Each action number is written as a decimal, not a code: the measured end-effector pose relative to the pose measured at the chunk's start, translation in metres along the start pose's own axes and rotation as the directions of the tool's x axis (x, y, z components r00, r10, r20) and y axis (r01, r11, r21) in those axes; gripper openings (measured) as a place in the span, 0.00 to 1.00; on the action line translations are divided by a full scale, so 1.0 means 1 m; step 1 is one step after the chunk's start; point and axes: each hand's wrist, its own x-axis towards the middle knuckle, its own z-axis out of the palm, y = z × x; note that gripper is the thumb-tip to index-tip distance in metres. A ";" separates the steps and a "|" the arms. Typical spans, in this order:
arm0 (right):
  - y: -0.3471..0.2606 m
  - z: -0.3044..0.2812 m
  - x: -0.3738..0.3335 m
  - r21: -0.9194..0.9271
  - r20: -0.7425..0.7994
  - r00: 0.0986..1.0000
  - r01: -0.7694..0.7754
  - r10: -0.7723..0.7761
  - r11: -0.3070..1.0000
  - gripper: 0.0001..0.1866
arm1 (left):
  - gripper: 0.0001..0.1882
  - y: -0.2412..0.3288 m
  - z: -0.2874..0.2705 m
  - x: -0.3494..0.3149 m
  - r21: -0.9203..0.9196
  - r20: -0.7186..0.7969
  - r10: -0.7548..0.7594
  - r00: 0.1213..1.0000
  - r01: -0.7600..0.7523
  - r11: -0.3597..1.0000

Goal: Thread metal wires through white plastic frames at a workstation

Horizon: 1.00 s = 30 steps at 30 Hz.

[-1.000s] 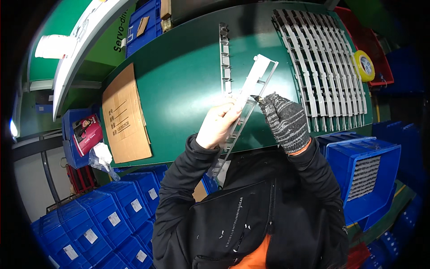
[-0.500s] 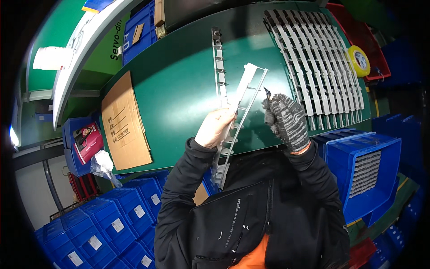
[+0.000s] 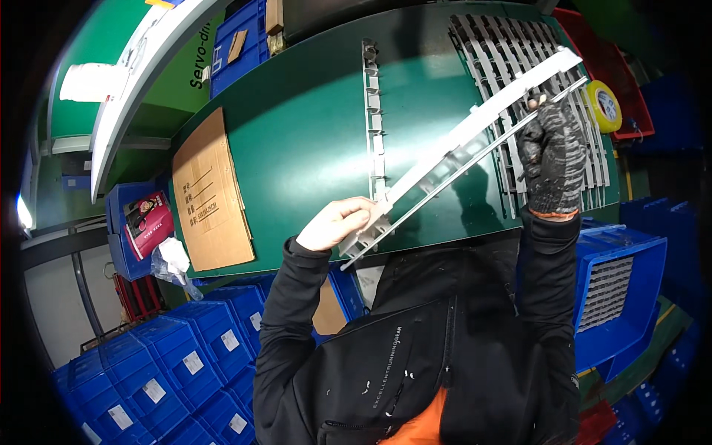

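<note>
the right hand (image 3: 552,157) has moved up and outward since the earlier frame, and the long pale strip (image 3: 488,111) has swung over to the right, with far more of its length now beyond the left hand (image 3: 331,225). the strip slants above the green table (image 3: 297,167), its far end over the rows of strips (image 3: 486,46) lying there. the left hand is bare, its thumb and fingers pinching the near end. the right hand wears a dark striped glove; its bare fingertips are at the strip near the far end, but i cannot tell whether they clench it or only touch it. another single strip (image 3: 374,111) lies on the table, behind the held one.

the likeliest trouble, i judge, is the far end dipping and knocking the rows out of line, since the left hand pinches just one end and the span is long. a twist between the hands could also bend the thin rail along its side. a wide swing to the right could bump the yellow roll (image 3: 605,106) near the tip.
</note>
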 end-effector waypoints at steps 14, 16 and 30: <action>0.061 0.015 -0.045 -0.576 0.557 0.809 0.539 -0.187 0.615 0.07 | 0.17 0.003 0.051 0.025 -0.736 -0.156 0.148 0.977 -0.215 0.641; 0.069 0.009 -0.046 -0.556 0.591 0.773 0.599 -0.233 0.577 0.07 | 0.17 0.005 0.052 0.028 -0.807 -0.088 0.163 0.983 -0.166 0.566; 0.074 0.007 -0.054 -0.635 0.667 0.722 0.680 -0.184 0.365 0.07 | 0.14 0.005 0.071 0.046 -0.534 -0.341 0.226 0.912 -0.386 0.752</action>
